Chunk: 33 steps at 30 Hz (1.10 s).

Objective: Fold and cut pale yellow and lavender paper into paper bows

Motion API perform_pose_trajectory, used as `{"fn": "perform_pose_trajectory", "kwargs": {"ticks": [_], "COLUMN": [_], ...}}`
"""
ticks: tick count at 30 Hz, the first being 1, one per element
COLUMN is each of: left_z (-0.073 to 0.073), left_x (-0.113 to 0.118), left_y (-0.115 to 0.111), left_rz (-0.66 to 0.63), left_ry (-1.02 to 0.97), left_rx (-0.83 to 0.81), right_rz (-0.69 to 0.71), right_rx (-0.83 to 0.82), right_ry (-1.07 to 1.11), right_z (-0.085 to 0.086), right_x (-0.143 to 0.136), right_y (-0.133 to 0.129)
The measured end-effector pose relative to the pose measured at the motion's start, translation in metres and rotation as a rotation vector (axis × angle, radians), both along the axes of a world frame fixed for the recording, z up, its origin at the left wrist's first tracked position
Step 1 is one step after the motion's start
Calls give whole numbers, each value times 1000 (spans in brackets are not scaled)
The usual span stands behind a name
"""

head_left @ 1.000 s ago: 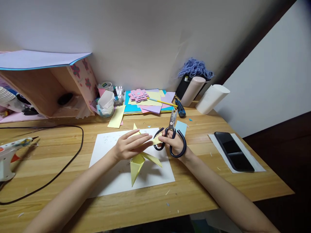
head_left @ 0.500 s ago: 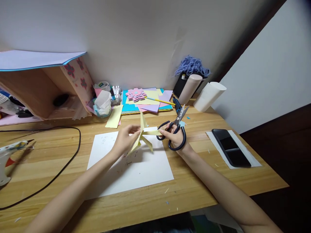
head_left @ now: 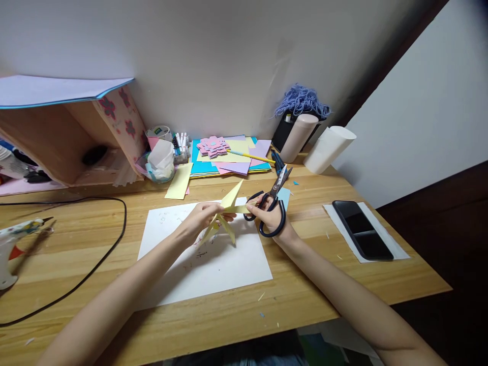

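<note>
Swung rightward since the earlier frame, at the upper point of the yellow folded-paper shape (head_left: 231, 198). Held up between both hands, above the white sheet (head_left: 236, 264), near mid-scene. Gripped at the centre by the bent fingers of the left hand (head_left: 206, 213), seemingly to steady the joined points; cannot tell how tightly, with some fingers hidden behind. Pinched at the right-pointing strip by thumb and fingertips of the right hand (head_left: 271, 217), probably to control that strip separately. Hung about the same right hand by the black handles: scissors (head_left: 274, 192), with blades slightly parted and aimed far and right, presumably to spare the fingertips for paper. Laid at the far side under a pencil (head_left: 251, 155): coloured papers (head_left: 197, 166). Set well to the right, likely out of the way: phone (head_left: 362, 231).
</note>
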<state>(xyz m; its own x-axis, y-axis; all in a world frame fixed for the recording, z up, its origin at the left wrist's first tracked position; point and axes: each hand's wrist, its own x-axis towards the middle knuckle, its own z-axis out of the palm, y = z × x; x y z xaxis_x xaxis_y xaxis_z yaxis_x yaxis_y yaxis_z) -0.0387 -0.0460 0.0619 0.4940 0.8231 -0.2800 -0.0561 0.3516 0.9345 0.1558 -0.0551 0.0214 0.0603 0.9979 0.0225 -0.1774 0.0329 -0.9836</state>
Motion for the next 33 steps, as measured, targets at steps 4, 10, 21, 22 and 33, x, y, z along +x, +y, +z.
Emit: {"fn": "perform_pose_trajectory", "kwargs": {"ticks": [4,10,21,22,33], "left_z": [-1,-3,4,6,11], "left_x": [0,3,-20,-22,-17], "left_y": [0,-2,21,22,12], "left_rz": [14,34,316,345,265], "left_ry": [-43,261,273,241,319], "left_rx": [-32,58,101,121,151], "right_rz": [-35,54,792,897,910], "right_rx": [-18,39,-165,-185,-231], "right_ry": [25,-66,-31,-69,-180], "right_z": [2,-3,28,28,27], "right_x": [-1,-4,17,17,6], "right_y": [0,-3,-15,-20,-37]}}
